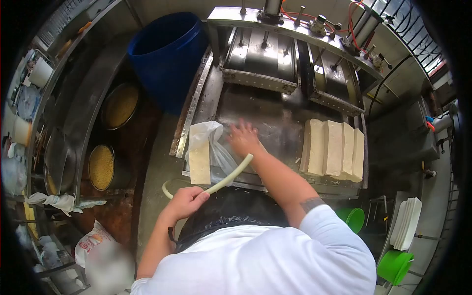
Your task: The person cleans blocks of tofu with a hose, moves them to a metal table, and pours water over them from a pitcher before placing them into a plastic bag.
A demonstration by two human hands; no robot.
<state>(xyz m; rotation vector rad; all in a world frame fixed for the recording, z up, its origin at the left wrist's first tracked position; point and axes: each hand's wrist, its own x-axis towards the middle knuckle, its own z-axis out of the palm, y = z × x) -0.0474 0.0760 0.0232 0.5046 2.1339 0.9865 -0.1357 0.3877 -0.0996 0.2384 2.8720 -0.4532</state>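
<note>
A pale flexible hose point(231, 176) is gripped in my left hand point(188, 201), just off the front edge of the steel table point(201, 105). The hose's free end points up toward my right forearm. My right hand point(244, 139) lies with spread fingers on the wet tabletop and holds nothing. Left of it, a pale yellowish slab point(199, 157) sits beside a crumpled translucent plastic sheet point(220, 150). Several long cream-coloured blocks point(332, 149) stand side by side on the table's right part.
Behind the table's work area is a metal press point(295, 29) with two trays point(260, 80). A blue barrel point(169, 59) stands at the back left. Two round containers of yellow material point(102, 168) are at left. Green buckets point(395, 267) and white boards point(406, 223) are at right.
</note>
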